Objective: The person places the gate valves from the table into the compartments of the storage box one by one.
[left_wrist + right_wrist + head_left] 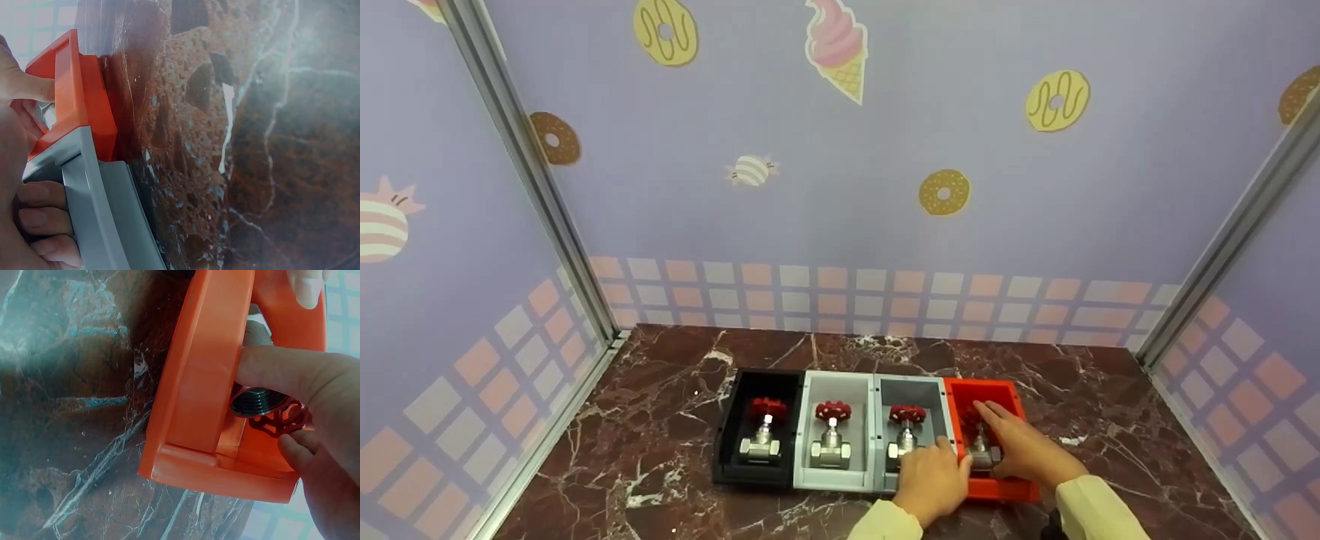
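A gate valve (979,450) with a red handwheel (278,421) stands in the orange bin (997,491). My right hand (1020,444) reaches in from the right and grips this valve: the thumb lies across the metal body by its threaded opening, other fingers are near the handwheel. My left hand (934,476) straddles the joined walls of the grey bin (95,208) and the orange one. Its curled fingers (45,219) are inside the grey bin, with the thumb on the orange side. The grey bin's valve (906,439) stands just beyond the left hand, partly hidden by it.
Left of the grey bin, the white bin (832,480) and black bin (754,475) join the row, holding another valve (831,442) and valve (761,442). The row sits on a dark red marbled table (675,420). Patterned panels (840,225) enclose the back and sides.
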### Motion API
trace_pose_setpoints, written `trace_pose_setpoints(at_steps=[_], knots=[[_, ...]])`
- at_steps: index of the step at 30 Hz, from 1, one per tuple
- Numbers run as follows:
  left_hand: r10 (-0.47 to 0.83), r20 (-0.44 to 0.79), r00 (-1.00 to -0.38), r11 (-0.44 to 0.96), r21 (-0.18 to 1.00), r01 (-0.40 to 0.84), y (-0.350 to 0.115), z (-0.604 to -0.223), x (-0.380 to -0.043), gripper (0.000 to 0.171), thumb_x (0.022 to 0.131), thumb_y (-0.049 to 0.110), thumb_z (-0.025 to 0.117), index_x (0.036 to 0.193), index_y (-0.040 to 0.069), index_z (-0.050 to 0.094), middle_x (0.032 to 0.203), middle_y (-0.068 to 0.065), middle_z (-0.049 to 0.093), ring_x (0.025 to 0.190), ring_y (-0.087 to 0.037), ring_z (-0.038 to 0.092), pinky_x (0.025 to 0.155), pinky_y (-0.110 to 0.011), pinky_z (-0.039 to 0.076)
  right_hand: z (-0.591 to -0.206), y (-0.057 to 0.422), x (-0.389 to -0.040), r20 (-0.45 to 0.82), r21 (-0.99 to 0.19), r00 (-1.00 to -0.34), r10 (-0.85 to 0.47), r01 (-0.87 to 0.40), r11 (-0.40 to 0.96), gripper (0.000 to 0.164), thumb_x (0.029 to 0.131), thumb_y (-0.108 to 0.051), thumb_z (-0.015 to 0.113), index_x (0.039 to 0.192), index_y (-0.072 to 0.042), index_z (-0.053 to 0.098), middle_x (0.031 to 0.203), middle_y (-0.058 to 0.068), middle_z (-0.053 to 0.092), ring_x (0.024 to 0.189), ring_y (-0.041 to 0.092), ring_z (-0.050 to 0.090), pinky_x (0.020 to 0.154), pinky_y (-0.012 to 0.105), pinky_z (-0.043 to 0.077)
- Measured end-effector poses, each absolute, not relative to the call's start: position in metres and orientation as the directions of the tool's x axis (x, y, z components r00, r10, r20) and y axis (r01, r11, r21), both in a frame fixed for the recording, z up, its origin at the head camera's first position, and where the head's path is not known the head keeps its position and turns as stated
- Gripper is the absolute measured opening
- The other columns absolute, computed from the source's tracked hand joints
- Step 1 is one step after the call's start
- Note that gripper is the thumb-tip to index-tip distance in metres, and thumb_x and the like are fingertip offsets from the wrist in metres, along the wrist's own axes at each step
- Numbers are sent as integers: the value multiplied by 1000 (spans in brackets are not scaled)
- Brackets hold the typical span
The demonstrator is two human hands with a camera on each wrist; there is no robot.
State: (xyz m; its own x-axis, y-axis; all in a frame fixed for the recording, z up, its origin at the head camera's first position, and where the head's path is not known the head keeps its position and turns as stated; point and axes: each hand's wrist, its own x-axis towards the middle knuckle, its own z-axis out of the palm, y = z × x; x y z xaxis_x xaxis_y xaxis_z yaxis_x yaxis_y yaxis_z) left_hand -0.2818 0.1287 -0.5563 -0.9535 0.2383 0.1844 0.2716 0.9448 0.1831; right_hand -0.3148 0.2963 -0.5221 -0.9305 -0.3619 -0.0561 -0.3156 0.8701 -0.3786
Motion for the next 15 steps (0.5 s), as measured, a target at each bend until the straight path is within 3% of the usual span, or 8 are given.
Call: trace_pose_setpoints(at_steps=[15], knots=[[250, 215, -944, 938, 188, 292, 127, -554, -281, 44, 89, 52, 41, 89, 12, 59, 65, -5, 62, 55, -22, 58, 48, -36, 40, -527, 292, -312, -5, -336, -940, -341, -319, 886, 98, 53, -1, 83, 138, -1, 34, 140, 27, 35, 120, 41, 46, 91, 49, 43]])
